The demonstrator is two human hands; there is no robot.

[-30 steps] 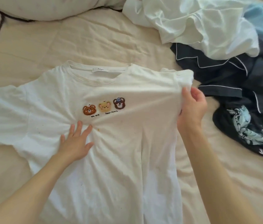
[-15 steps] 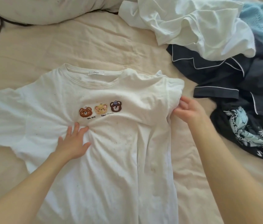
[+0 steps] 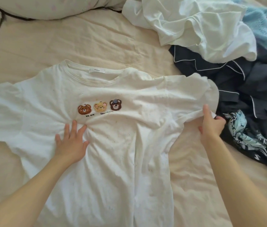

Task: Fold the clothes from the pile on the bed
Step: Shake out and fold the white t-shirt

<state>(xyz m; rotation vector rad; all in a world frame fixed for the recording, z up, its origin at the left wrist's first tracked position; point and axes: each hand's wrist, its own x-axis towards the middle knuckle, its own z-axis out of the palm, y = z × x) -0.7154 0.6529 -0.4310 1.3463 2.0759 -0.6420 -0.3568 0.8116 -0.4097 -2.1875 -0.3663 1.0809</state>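
1. On a bed [image 3: 47,46] covered with a cream sheet, a white T-shirt [image 3: 113,161] lies front side up, its collar toward the far end and its hem toward the viewer.
2. Three small bear faces [image 3: 99,106] are printed in a row across the chest, with a line of small black lettering beneath them.
3. The left hand [image 3: 71,141] lies flat on the shirt just below the bears, fingers straight and spread, its grip released; the cloth bunches into creases around the fingertips.
4. The right hand [image 3: 211,126] pinches the edge of the shirt's right sleeve, its grip grasping the cloth between thumb and curled fingers and lifting it a little off the sheet.
5. The other sleeve lies spread flat toward the left edge of the view.
6. At the upper right sits the pile of unfolded clothes [image 3: 227,63]: a crumpled white garment on top, a light blue one behind it, and dark navy pieces with white piping beneath, just beside the right hand.
7. A pale pillow [image 3: 47,7] lies along the far edge of the bed.
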